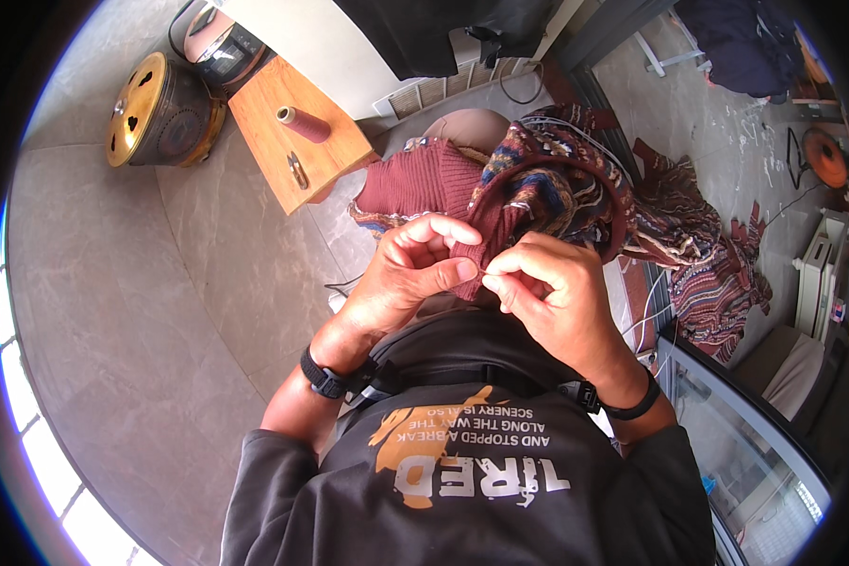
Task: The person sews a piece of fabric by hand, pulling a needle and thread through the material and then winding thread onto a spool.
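A maroon and multicoloured patterned knit garment (545, 170) lies bunched over my lap. My left hand (417, 272) grips its ribbed maroon edge (492, 233) between thumb and fingers. Close beside it, my right hand (559, 283) pinches thumb and index fingertip together at that edge, on what looks like a fine strand of maroon yarn (482, 272). Whether a needle is in those fingertips is too small to tell. A plain maroon ribbed part (424, 177) of the knit spreads out to the left, beyond my left hand.
On a wooden bench (269, 106) at the upper left are a cone of maroon yarn (311, 127) and thread snips (297, 171). Behind it stand a rice cooker (230, 60) and a round metal vessel with a gold lid (138, 106). Patterned knits (714, 304) lie rightward, past a glass-panelled frame (750, 424).
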The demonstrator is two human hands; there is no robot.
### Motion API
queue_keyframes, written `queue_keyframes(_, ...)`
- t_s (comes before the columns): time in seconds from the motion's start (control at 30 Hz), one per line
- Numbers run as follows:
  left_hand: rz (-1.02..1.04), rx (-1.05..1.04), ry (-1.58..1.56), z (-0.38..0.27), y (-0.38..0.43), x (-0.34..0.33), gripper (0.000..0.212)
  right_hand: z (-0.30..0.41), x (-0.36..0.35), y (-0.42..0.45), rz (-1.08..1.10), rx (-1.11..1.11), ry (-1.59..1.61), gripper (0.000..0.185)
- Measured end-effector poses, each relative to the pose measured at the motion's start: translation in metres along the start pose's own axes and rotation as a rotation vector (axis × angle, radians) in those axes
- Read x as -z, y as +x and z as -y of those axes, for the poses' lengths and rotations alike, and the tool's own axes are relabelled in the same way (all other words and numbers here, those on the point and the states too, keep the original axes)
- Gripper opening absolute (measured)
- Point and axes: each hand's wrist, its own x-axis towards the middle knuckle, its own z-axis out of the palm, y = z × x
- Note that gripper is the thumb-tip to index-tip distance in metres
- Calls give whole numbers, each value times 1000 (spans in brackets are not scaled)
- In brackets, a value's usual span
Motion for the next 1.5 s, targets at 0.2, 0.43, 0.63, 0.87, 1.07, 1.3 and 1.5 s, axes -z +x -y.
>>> queue_keyframes(0.2, 29, 32, -3, -1, 1, -6, 31, 8, -7, 2, -38, 143, -116, 14)
queue_keyframes(0.43, 22, 1, 69, 1, 1, -6, 30, 0, 3, 10, -82, -147, 630, 14)
queue_keyframes(0.63, -23, -38, 31, 4, 3, -2, 25, -3, 9, 1, 52, -265, 473, 10)
queue_keyframes(0.87, 4, 3, 4, 1, 2, 0, 25, -3, 3, -2, 30, -160, 191, 6)
queue_keyframes(1.07, -12, 8, 14, 0, 2, -3, 25, -4, 2, -2, 22, -145, 168, 5)
queue_keyframes(1.3, 13, -14, 2, 2, 2, 0, 25, -3, 1, -3, 20, -148, 144, 5)
queue_keyframes(1.5, 0, -15, 5, 3, 2, 0, 25, 0, 2, -1, 20, -112, 74, 6)
